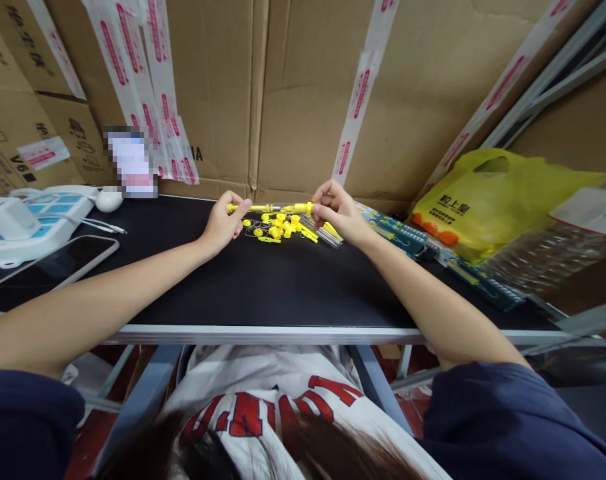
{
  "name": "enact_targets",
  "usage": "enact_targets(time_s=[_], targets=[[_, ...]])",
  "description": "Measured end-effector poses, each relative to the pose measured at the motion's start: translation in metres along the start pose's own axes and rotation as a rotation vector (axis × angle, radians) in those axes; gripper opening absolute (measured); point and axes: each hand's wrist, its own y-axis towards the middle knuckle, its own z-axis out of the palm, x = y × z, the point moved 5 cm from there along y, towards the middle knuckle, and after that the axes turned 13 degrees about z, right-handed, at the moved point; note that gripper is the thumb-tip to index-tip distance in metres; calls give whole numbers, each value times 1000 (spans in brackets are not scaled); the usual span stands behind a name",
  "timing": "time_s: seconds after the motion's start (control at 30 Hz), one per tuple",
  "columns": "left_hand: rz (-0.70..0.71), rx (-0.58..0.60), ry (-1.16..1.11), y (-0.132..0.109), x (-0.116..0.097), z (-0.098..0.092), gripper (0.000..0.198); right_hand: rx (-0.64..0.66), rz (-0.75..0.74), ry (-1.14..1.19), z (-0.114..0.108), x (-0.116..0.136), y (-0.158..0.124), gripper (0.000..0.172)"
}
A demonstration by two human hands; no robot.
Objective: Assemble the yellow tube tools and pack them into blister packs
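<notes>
Against a wall of cardboard boxes, above a black table, a slim yellow rod is held level near the far edge. Its long axis runs left to right, one end in each hand. The one rod is bright yellow and thicker toward its right end. To the right lies one yellow bag, to the left one white power strip. The left hand and right hand each pinch an end with closed fingertips. Just below lies a heap of small yellow parts (too jumbled to count).
</notes>
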Motion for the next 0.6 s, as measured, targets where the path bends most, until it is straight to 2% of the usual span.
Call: enact_targets(time_s=[0.13, 0.23, 0.43, 0.6], targets=[[15, 19, -5, 0, 0, 1, 29, 50, -26, 17, 2, -2, 1, 28], [14, 10, -10, 1, 0, 1, 26, 63, 15, 23, 3, -4, 1, 26], [6, -10, 10, 0, 1, 1, 22, 70, 22, 8, 5, -3, 3, 43], [-32, 1, 53, -2, 3, -1, 23, 52, -4, -44, 7, -7, 4, 48]])
